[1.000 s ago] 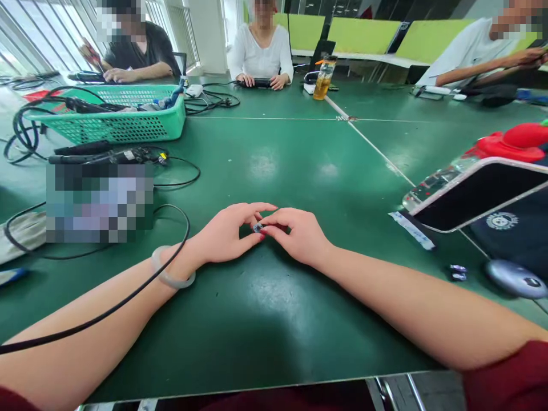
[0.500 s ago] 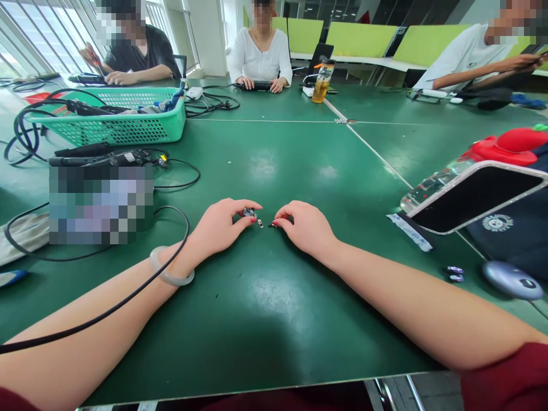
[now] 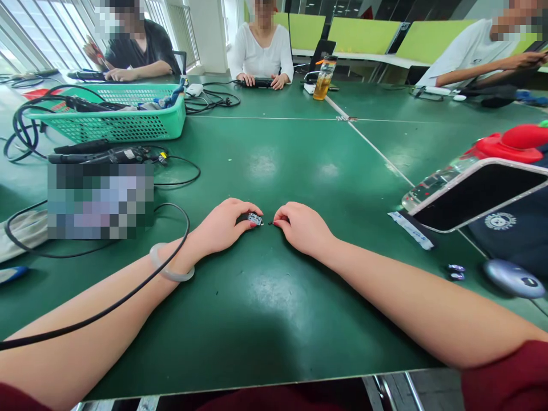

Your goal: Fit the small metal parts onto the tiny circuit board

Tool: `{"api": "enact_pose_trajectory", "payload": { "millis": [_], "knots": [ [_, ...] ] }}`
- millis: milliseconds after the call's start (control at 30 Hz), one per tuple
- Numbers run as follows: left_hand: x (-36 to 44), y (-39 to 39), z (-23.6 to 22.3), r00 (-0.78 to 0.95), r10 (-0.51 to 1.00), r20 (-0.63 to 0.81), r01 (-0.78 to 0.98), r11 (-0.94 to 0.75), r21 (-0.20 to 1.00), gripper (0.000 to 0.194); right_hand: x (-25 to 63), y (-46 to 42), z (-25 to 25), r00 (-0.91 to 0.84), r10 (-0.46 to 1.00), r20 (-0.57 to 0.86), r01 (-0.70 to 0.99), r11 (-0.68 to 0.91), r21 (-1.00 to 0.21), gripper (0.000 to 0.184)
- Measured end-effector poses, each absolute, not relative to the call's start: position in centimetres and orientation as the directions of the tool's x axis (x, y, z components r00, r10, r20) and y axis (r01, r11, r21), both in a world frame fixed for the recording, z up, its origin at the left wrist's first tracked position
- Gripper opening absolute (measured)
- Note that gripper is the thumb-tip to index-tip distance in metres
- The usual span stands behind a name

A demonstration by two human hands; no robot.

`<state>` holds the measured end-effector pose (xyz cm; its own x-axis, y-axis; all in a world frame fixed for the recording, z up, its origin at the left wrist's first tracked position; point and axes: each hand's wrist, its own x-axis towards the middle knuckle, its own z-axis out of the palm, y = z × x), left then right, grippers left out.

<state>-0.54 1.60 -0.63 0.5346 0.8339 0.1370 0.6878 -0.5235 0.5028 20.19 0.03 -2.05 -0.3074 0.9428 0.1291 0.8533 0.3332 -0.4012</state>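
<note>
Holding a small silver-and-dark patterned piece (image 3: 256, 219) in a narrow pinch between thumb and fingers of the left hand (image 3: 219, 227), low over the desk (image 3: 265, 319) or on it; cannot tell which. Leaving the outer end bare past the left fingers, perhaps to keep it in view and reachable from the opposite side. Pinching a tiny dark sliver (image 3: 270, 223) at the very tips of the right hand (image 3: 302, 227), probably for want of length to grip, just beside the piece but not touching it. Pointing the piece's visible end rightward, toward the right fingers, with the long axis lying mostly sideways and slanting slightly toward the near edge; inner end hidden by the left fingers. Pointing the sliver leftward, nearly level, back at the piece. Well to the right of the right fingers, set apart: a mouse (image 3: 514, 278) and, farther off, a phone (image 3: 483, 195) tilted up, seemingly leaning on a bottle (image 3: 449, 172).
</note>
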Motion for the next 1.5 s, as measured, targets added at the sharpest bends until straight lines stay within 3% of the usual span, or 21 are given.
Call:
{"api": "enact_pose_trajectory", "payload": {
  "millis": [233, 433, 600, 867, 1200, 1500],
  "knots": [
    [-0.3, 1.2, -0.5, 0.542, 0.833, 0.115, 0.621, -0.488, 0.613, 0.029, 20.3, 0.1, -2.1, -0.295, 0.947, 0.129, 0.858, 0.321, -0.401, 0.011],
    [-0.4, 1.5, -0.4, 0.447, 0.885, 0.134, 0.688, -0.435, 0.581, 0.029, 20.3, -0.1, -2.1, -0.295, 0.938, 0.183, 0.846, 0.345, -0.407, 0.014],
    [-0.3, 1.4, -0.5, 0.475, 0.870, 0.132, 0.644, -0.446, 0.621, 0.029, 20.1, -0.6, -1.9, -0.344, 0.866, 0.362, 0.740, 0.488, -0.463, 0.012],
    [-0.3, 1.1, -0.4, 0.540, 0.832, 0.131, 0.541, -0.462, 0.703, 0.028, 19.6, -1.5, -1.9, -0.477, 0.728, 0.492, 0.639, 0.672, -0.374, 0.018],
    [-0.4, 1.2, -0.4, 0.510, 0.845, 0.158, 0.564, -0.468, 0.680, 0.028, 19.8, -1.4, -1.8, -0.422, 0.790, 0.445, 0.656, 0.605, -0.452, 0.014],
    [-0.6, 1.9, -0.8, 0.373, 0.919, 0.130, 0.629, -0.354, 0.692, 0.029, 19.6, -0.7, -2.2, -0.483, 0.853, 0.199, 0.727, 0.517, -0.453, 0.010]
  ]
}}
